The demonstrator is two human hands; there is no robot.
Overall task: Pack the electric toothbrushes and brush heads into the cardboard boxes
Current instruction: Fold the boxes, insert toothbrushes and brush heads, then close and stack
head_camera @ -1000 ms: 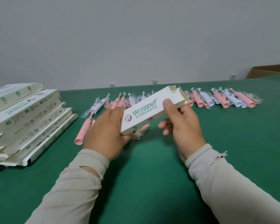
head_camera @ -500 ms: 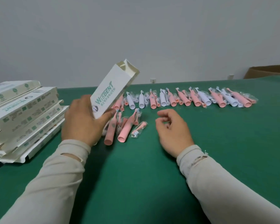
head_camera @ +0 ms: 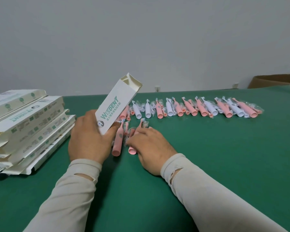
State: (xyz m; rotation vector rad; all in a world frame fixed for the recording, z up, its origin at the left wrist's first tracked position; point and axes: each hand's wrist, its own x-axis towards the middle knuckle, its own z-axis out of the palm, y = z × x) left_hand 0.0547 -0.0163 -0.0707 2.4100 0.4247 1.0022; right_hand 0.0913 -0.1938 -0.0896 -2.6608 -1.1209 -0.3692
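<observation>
Cardboard box (head_camera: 115,106), top flaps open, tilted upright in the left hand (head_camera: 89,138), fingers curled round its lower end. Green surface (head_camera: 224,156) bare toward the near edge; grey wall behind. Right hand (head_camera: 151,146) pinches a pink toothbrush (head_camera: 134,141) lying just beside the box. Flat boxes stacked (head_camera: 27,124) left.

Green table (head_camera: 208,164): stacked boxes (head_camera: 27,129) left, row of bagged toothbrushes (head_camera: 199,108) behind.
</observation>
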